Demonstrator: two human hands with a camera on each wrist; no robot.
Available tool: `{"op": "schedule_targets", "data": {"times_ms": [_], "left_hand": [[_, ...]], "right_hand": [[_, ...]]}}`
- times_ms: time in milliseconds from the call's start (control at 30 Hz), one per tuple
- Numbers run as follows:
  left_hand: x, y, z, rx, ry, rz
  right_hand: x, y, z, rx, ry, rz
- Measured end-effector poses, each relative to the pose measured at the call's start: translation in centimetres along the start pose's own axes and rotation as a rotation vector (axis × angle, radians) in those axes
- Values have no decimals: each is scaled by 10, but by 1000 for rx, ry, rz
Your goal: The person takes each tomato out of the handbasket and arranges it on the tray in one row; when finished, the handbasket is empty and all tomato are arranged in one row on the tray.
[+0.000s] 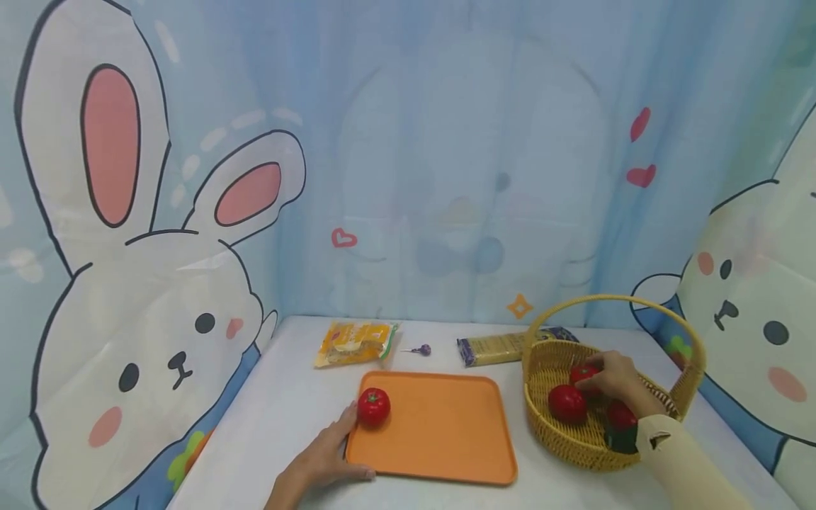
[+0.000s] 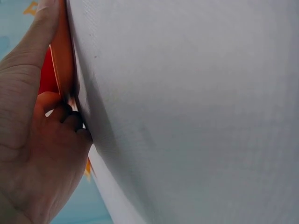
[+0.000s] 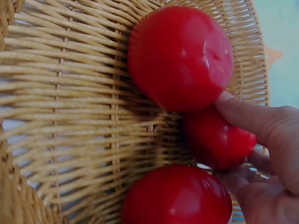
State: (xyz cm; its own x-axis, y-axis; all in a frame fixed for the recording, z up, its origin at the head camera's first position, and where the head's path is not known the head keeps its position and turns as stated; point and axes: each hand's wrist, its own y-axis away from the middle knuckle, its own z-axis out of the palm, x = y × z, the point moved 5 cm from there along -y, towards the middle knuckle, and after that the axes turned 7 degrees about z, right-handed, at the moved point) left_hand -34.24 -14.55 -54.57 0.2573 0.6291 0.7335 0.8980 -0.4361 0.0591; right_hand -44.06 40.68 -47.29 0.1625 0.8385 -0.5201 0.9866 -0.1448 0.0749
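My left hand point(image 1: 326, 453) holds the near left corner of an orange tray point(image 1: 440, 425), its thumb along the front edge and its fingers at the left side. A red tomato point(image 1: 373, 407) with a green top sits on the tray beside those fingertips. Inside a wicker basket point(image 1: 576, 453) on the right, my right hand point(image 1: 615, 377) grips a smaller red tomato point(image 3: 219, 139) between thumb and fingers. A larger dark red apple point(image 3: 180, 58) lies against it, and another red fruit point(image 3: 177, 196) is on its other side.
Behind the tray lie a yellow snack bag point(image 1: 357, 343), a small purple lollipop point(image 1: 422, 349) and a long pack of noodles point(image 1: 494, 348). The basket's tall handle point(image 1: 599, 299) arches over its bowl. A dark green item point(image 1: 621, 439) is in the basket's near side. A printed curtain point(image 1: 414, 177) hangs behind.
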Motion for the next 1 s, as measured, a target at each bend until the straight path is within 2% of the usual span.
{"op": "schedule_targets", "data": {"times_ms": [267,467,733,1000], "left_hand": [[-2,-5,-1,8,5,-12],[-2,-6,-2,13,-6,8],[-2,-3,-2,7,-1,2],[-1,-2,1,9,1,3]], "right_hand": [[7,1,-9,2,12,86],[0,4,-15,29,-24,109],[-21,21,-21,125,-27,24],[-42,55,-33,188,-69,-82]]}}
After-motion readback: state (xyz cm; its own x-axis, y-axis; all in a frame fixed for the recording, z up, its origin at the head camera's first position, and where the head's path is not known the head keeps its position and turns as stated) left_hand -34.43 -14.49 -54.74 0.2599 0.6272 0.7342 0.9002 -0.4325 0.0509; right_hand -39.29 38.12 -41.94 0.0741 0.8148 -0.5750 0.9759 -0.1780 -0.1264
